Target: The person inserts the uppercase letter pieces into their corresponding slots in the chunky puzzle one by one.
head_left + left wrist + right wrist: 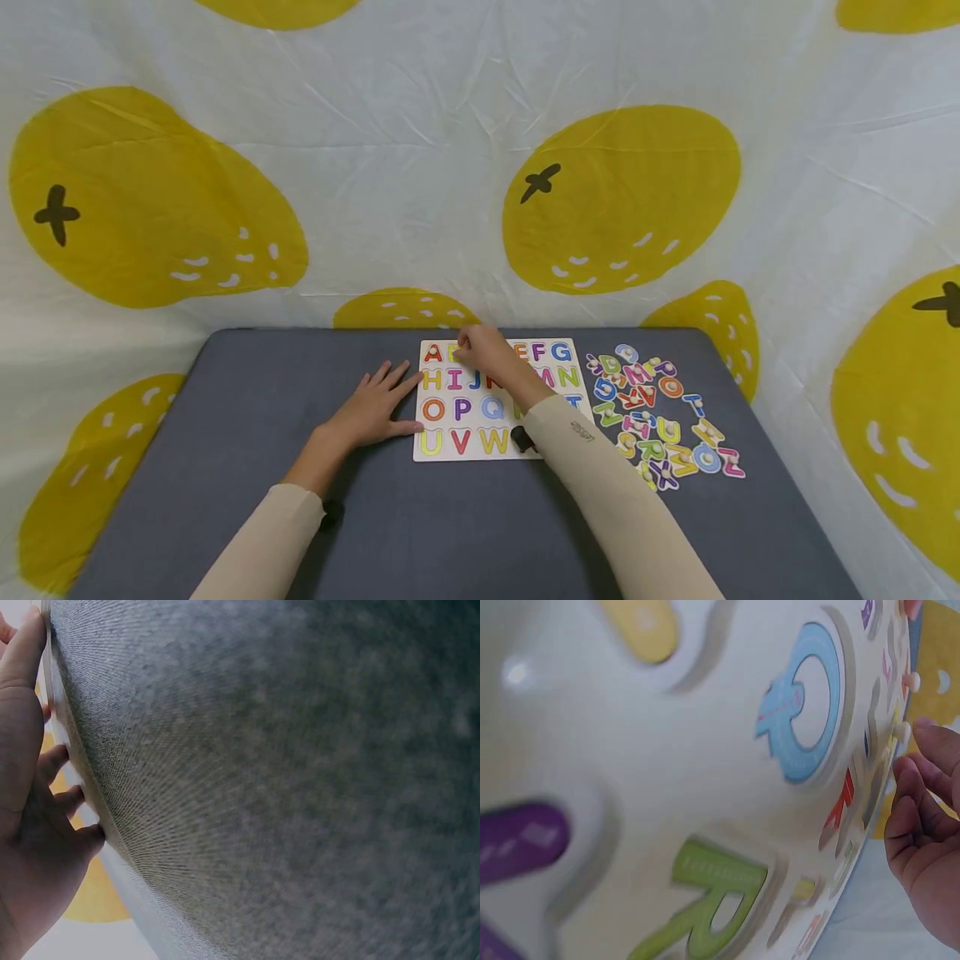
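Observation:
A white alphabet puzzle board [480,457] with coloured letters lies on the grey table. My right hand [491,354] is over its top row, fingers curled, pinching the small knob [902,733] of a yellow letter piece [452,351], mostly covered by the fingers. Just left of it is a red letter A [432,352], which has a knob [911,682] too. My left hand [375,408] rests flat with spread fingers at the board's left edge; its thumb touches the lower left part. The right forearm hides some of the board's right half.
Loose letter pieces [671,385] with knobs lie scattered and partly overlapping right of the board, on the grey table [247,433]. Behind the table hangs a white cloth [405,192] with large yellow fruit shapes.

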### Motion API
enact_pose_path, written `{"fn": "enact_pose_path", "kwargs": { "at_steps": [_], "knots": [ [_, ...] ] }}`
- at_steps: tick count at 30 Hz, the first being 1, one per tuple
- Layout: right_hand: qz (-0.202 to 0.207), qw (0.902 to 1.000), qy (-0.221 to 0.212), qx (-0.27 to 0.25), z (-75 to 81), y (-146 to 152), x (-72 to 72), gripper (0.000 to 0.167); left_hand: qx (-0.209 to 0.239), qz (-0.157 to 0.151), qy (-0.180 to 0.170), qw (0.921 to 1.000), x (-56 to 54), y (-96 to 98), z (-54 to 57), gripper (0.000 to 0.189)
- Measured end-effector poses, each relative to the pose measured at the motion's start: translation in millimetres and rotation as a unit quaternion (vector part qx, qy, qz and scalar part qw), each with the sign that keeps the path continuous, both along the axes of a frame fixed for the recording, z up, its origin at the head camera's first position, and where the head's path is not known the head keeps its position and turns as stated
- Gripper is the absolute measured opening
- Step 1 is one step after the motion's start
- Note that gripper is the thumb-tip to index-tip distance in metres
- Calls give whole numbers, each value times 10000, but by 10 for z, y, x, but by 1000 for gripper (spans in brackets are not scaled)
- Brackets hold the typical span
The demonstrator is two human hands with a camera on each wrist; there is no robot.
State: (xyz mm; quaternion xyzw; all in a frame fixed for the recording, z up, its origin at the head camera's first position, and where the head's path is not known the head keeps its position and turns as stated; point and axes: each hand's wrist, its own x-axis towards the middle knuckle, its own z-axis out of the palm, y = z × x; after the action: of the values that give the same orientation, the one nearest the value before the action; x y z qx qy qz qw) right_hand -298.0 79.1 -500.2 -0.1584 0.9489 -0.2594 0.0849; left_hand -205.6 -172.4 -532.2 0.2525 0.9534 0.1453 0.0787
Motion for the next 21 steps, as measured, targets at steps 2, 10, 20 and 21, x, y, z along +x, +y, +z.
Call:
{"fn": "enact_pose_path", "kwargs": {
  "at_steps": [2, 10, 20, 21],
  "knots": [
    [63, 9999, -2, -79, 9, 55, 21, 17, -10, -1, -10, 10000, -1, -6, 2, 94],
    [146, 9992, 255, -288, 74, 448, 119, 18, 23, -22, -60, 10000, -9, -2, 25, 95],
    [-281, 9970, 541, -486, 145, 1164, 297, 16, 24, -21, -122, 9999, 15, 10, 73, 95],
    [-355, 9967, 532, -496, 148, 1241, 317, 16, 27, -17, -126, 9999, 18, 12, 74, 95]
  ]
}}
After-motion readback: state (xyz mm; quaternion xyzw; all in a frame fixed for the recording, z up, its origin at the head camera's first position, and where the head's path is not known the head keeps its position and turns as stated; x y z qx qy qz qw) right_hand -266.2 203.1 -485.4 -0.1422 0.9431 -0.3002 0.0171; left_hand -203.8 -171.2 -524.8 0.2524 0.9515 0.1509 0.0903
